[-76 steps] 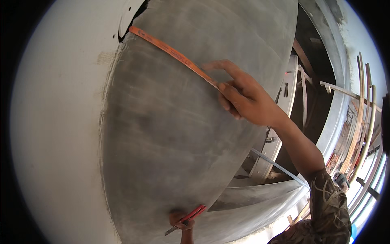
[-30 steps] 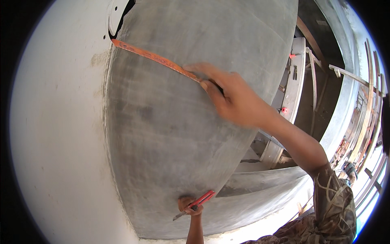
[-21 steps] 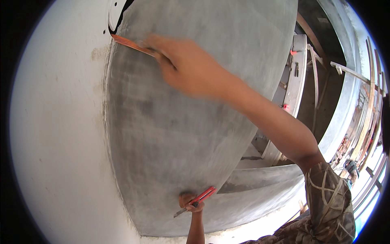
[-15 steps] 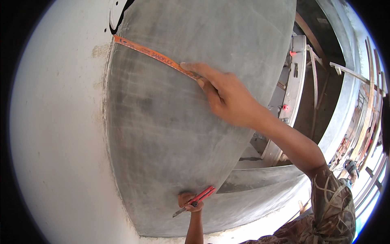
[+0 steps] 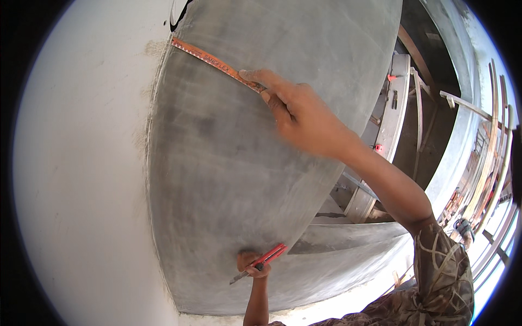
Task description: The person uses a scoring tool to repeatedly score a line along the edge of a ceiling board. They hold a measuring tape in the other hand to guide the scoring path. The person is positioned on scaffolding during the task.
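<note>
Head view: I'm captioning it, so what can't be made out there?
All in the head view:
Orange blade: one end covered by the right hand.
Red knife: partly covered by the left hand.
Black-edged gap: cut off by the upper edge.
Reddish clutter, far right: too small to identify.

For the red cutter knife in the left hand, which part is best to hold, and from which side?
Grip the red handle, probably best from the upper right: that end sticks out free of the left hand, while the bare grey blade points to the lower left.
</note>
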Available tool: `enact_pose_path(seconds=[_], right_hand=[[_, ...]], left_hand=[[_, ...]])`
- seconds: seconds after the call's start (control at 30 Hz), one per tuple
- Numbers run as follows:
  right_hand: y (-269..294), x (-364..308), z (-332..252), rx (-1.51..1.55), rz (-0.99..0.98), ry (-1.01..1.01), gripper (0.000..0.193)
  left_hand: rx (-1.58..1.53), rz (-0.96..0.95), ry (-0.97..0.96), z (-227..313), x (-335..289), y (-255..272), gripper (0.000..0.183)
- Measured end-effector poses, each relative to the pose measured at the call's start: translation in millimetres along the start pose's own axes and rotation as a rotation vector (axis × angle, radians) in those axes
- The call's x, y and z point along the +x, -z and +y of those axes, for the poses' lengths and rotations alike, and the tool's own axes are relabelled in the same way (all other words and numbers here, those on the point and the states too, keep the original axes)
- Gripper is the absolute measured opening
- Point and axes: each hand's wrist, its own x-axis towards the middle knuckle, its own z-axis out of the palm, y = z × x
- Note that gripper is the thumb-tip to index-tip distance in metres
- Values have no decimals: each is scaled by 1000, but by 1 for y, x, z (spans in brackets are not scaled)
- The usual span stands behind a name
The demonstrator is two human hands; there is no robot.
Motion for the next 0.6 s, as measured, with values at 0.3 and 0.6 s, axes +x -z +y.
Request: enact_pose_path(seconds=[0.3,0.6], right_hand=[[6,-31,35,181,52,47,43],[8,-26,20,152,34,-86,41]], left_hand=[[-141,78,102,-3,-7,-8,62],[-64,123,1,5,5,-13,53]])
